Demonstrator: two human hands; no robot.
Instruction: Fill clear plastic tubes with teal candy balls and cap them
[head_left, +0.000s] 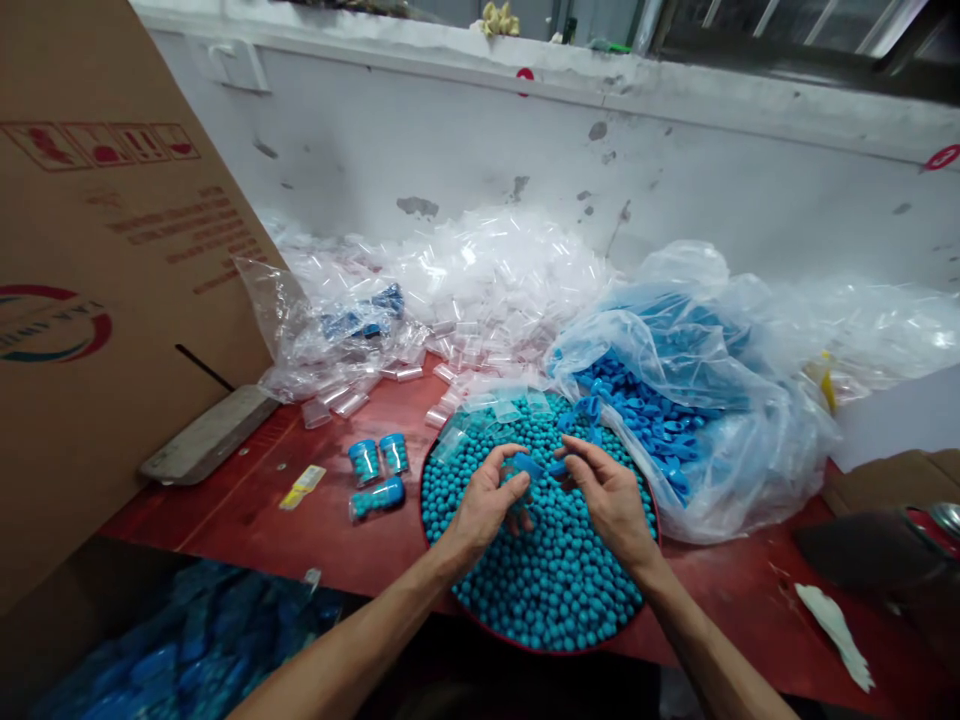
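Over a round tub (pixel 424 470) full of turquoise beads (pixel 555 590), both my hands are closed and close together. My left hand (pixel 487 505) grips a small plastic bottle, mostly hidden by the fingers, with a blue cap (pixel 529 465) at its top. The fingertips of my right hand (pixel 609 495) pinch a small blue plastic piece (pixel 556 468) beside that cap; whether the two are joined I cannot tell. Several clear empty tubes (pixel 506 408) lie on the beads at the tub's far side. Left of the tub are three bead-filled bottles (pixel 377 498) with blue caps, one lying down.
Clear tubes (pixel 480 290) are heaped against the wall. A plastic bag (pixel 757 440) of blue caps (pixel 652 410) lies open right of the tub. A cardboard box (pixel 112 260) stands left on the red table (pixel 247 520). A dark flask (pixel 862 548) lies at right.
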